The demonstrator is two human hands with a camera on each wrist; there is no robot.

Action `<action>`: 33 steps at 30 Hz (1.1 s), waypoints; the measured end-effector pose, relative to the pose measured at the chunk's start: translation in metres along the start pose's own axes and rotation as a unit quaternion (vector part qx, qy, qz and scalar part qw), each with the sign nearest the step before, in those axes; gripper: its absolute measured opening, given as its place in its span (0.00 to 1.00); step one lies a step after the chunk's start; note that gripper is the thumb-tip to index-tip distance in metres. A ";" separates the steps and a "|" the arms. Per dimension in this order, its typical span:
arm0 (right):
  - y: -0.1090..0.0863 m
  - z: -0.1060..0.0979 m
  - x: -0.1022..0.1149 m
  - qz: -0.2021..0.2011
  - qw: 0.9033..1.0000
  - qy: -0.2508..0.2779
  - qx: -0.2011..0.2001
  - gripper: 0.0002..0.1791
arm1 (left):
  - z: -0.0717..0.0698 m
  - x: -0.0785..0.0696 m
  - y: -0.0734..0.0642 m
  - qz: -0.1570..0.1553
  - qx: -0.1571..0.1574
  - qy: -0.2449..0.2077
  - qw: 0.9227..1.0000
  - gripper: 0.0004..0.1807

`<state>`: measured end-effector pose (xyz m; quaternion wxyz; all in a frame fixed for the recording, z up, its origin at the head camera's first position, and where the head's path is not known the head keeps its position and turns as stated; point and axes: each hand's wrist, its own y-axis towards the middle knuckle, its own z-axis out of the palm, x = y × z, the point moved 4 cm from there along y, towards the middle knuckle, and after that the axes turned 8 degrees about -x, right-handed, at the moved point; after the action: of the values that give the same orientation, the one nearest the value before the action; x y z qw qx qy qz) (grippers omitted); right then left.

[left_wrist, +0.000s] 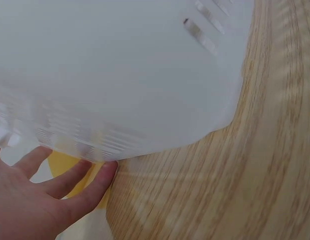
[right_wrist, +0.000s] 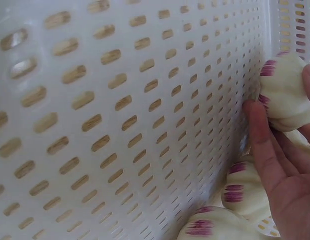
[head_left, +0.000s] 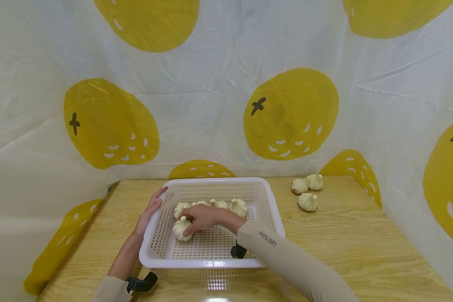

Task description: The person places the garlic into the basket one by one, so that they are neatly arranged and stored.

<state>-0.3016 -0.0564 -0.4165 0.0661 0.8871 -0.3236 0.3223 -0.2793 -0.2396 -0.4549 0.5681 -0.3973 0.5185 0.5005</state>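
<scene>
A white perforated plastic basket (head_left: 211,264) stands on the wooden table, with several garlic bulbs along its far side, one of them a bulb (head_left: 238,207) at the right end of the row. Inside the basket's left part, my right hand (head_left: 206,216) holds a garlic bulb (head_left: 180,229) between thumb and fingers. The right wrist view shows purple streaks on this held bulb (right_wrist: 285,92), close to the basket wall. My left hand (head_left: 147,214) touches the basket's left side from outside. Its spread, nearly straight fingers (left_wrist: 94,185) rest on the wall in the left wrist view.
Three more garlic bulbs (head_left: 307,202) lie together on the table to the right of the basket, near the back. A white curtain (head_left: 207,121) with yellow fruit prints hangs behind and along the sides of the wooden table (head_left: 336,251).
</scene>
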 end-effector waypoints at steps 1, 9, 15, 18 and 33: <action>0.000 0.001 0.000 0.003 1.000 0.002 -0.002 0.25 | 0.000 0.000 0.000 -0.001 0.000 -0.001 1.000 0.29; 0.002 0.001 0.000 -0.015 1.000 -0.017 -0.017 0.18 | 0.000 0.000 -0.001 -0.003 0.003 -0.009 1.000 0.29; 0.002 0.000 0.002 -0.035 0.999 -0.025 -0.019 0.13 | 0.000 0.001 -0.001 0.000 0.001 -0.009 1.000 0.29; 0.002 0.001 0.002 -0.018 1.000 -0.010 -0.020 0.16 | 0.000 0.001 0.000 0.001 0.001 -0.008 1.000 0.29; 0.002 -0.002 0.004 -0.029 0.996 -0.080 -0.041 0.16 | 0.001 -0.001 -0.001 0.004 -0.005 -0.002 1.000 0.29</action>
<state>-0.3016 -0.0595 -0.4124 0.0860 0.9156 -0.3148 0.2350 -0.2783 -0.2386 -0.4536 0.5651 -0.3970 0.5161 0.5066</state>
